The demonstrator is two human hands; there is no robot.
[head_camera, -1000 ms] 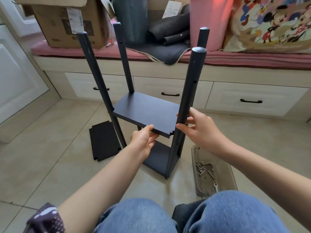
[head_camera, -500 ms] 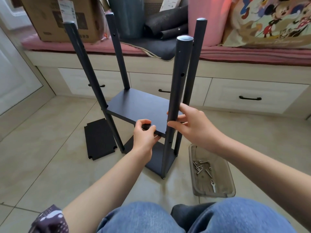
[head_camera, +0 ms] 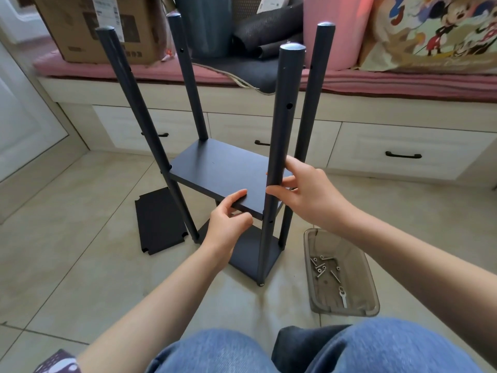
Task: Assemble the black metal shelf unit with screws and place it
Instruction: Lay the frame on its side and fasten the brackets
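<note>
Left grip [head_camera: 227,224] pinches our middle shelf's [head_camera: 226,175] edge | right grip [head_camera: 309,195] holds near post [head_camera: 279,157] | we count four posts, two mounted shelves, one loose panel [head_camera: 158,220] | matte black unit on floor

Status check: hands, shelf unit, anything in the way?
Left hand pinches middle black shelf panel edge. Right hand grips near front black metal post. Spare black panel on floor, clear plastic screw tray alongside; nothing blocking.
</note>
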